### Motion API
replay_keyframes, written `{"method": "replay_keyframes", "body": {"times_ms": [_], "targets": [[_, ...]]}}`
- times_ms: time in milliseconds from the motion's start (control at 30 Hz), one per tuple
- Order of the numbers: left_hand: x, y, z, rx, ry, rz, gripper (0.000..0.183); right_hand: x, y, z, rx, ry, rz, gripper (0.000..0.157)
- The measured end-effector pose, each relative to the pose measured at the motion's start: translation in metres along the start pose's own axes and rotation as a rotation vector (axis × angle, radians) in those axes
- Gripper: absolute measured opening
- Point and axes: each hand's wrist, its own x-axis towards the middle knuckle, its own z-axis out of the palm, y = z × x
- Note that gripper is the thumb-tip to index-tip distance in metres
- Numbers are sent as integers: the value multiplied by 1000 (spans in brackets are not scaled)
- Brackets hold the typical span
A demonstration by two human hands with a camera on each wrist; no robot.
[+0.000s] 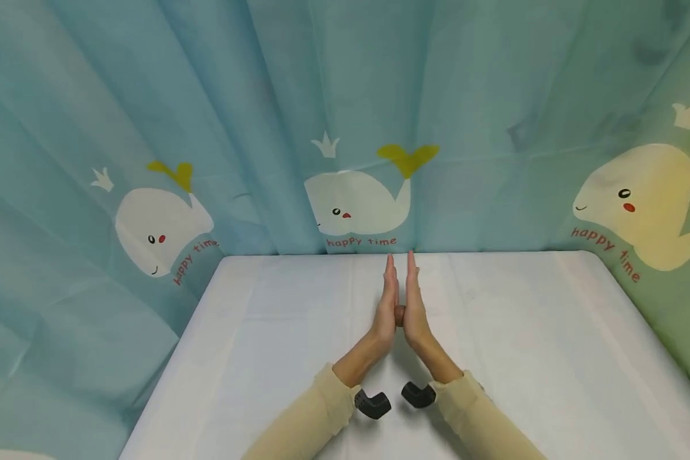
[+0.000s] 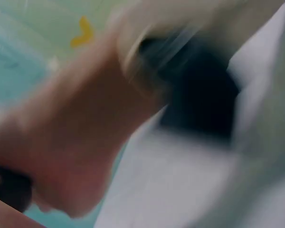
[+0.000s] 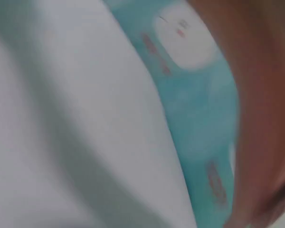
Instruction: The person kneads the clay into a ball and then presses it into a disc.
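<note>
Over the white table, in the head view, my left hand and right hand face each other palm to palm, fingers straight and pointing away from me. A small brown roundish lump is pressed between the palms, touching both; its material cannot be told. Toward the fingertips the hands stand slightly apart. In the left wrist view the lump looks dark at the left edge, against a blurred palm. The right wrist view catches only blurred skin along its right side, with a dark bit at the edge.
A white-covered table lies beneath the hands. Behind it and at the sides hangs a blue-green curtain printed with white whales. Black wrist cameras stick out from both beige sleeves, near each other.
</note>
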Motion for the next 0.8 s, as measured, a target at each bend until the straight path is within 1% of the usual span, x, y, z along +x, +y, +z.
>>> {"method": "replay_keyframes", "body": {"times_ms": [33,67,133,200,267,333,367,433,467,533,600,633,667,733,800], "targets": [[3,-2,-3,2,25,5,63,-4,-2,3,-19,-24,-2,57],[5,-4,-7,8,47,-4,63,-8,-4,7,-44,-49,-14,57],[9,-10,-12,10,70,-8,62,-13,-8,12,-97,-70,-47,58],[7,-15,-13,45,50,-7,61,-7,-10,11,-116,-62,-69,60],[1,-15,-9,48,8,-11,61,6,-8,4,-118,-32,-61,60],[-6,-12,-3,21,-31,-9,62,18,-1,-6,-109,0,-32,60],[-9,-9,-1,-9,-39,-16,63,21,4,-10,-110,9,-17,59],[-9,-1,1,-90,-27,-31,65,19,13,-12,-140,21,1,59],[-8,2,0,-106,-16,-35,66,14,15,-10,-155,18,-3,59],[-2,4,-3,-84,19,-21,65,1,15,-3,-184,2,-37,59],[4,1,-7,-41,45,1,62,-11,6,6,-203,-20,-94,60],[5,-1,-8,-10,44,13,60,-13,0,8,-198,-29,-122,60],[6,-4,-8,17,35,34,60,-14,-6,9,-185,-32,-144,60],[3,-7,-6,48,-5,63,61,-6,-13,7,-170,-19,-165,61],[-4,-8,-4,57,-46,87,62,6,-11,-1,-175,12,-142,61]]}}
